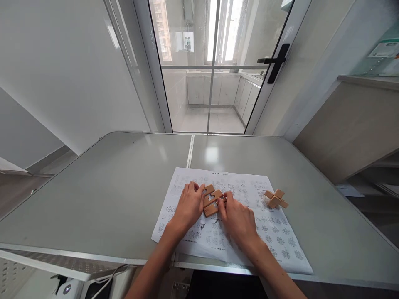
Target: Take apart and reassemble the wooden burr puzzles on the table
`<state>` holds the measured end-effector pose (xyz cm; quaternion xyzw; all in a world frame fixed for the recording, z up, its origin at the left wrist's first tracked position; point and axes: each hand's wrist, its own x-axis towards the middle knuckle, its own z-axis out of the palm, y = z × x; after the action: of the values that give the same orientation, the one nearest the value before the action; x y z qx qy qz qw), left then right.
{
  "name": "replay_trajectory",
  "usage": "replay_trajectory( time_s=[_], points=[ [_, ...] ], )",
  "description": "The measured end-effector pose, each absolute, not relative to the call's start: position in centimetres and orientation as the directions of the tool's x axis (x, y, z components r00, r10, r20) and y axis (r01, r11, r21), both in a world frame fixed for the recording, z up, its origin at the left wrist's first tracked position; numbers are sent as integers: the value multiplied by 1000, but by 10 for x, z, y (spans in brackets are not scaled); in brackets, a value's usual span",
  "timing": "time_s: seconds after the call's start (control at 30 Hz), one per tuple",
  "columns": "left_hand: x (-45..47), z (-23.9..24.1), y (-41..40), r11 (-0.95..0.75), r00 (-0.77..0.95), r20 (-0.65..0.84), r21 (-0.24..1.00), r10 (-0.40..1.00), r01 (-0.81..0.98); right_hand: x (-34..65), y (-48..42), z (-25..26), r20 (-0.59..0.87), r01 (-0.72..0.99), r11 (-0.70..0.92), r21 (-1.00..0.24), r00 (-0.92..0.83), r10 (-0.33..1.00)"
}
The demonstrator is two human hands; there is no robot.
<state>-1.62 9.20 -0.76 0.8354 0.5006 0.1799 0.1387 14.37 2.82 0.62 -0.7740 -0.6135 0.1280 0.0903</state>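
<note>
Grey table [118, 199], printed sheet [246, 189] on it, left hand [189, 204] and right hand [239, 216] each pinching the near ends of notched wooden burr-puzzle pieces [209, 202] mid-sheet: probably light, stiff, not slippery, weakest at the notches, so grip solid ends.

Two bare hands [189, 203], rounded knuckles [248, 211], narrow wrists [253, 242], slender forearms [270, 265], uncovered to the edge of view

blocks [208, 202] on sheet [224, 254] | cross [275, 200] right of blocks | sheet on table [93, 199]
</note>
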Motion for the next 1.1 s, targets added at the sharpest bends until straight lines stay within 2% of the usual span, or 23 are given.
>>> replay_trajectory(
  time_s=[0.17, 0.33, 0.47, 0.53, 0.63, 0.7, 0.87, 1.1],
  points=[
    [-18, -11, 94, -482, 448, 183, 403, 875, 778, 141, 31, 6, -80, 945, -208, -251, 193, 978],
    [-15, -12, 89, -499, 454, 209, 418, 866, 759, 146, 33, 3, -69, 935, -194, -297, 181, 981],
    [-10, -11, 77, -564, 513, 241, 437, 824, 700, 157, 22, -2, -47, 898, -188, -397, 184, 982],
    [-6, -11, 71, -611, 562, 252, 431, 788, 664, 163, 11, -7, -17, 847, -158, -508, 173, 985],
    [0, -13, 67, -639, 600, 235, 398, 765, 658, 170, -7, -15, 66, 647, -72, -759, 186, 980],
    [1, -16, 68, -635, 601, 221, 383, 768, 671, 174, -16, -20, 81, 562, -41, -826, 190, 978],
    [-6, -19, 76, -624, 582, 232, 368, 779, 689, 179, -24, -24, 76, 476, -22, -879, 186, 980],
    [-36, -20, 103, -583, 514, 278, 328, 812, 744, 180, -23, -26, 81, 469, -11, -883, 175, 981]
  ],
)
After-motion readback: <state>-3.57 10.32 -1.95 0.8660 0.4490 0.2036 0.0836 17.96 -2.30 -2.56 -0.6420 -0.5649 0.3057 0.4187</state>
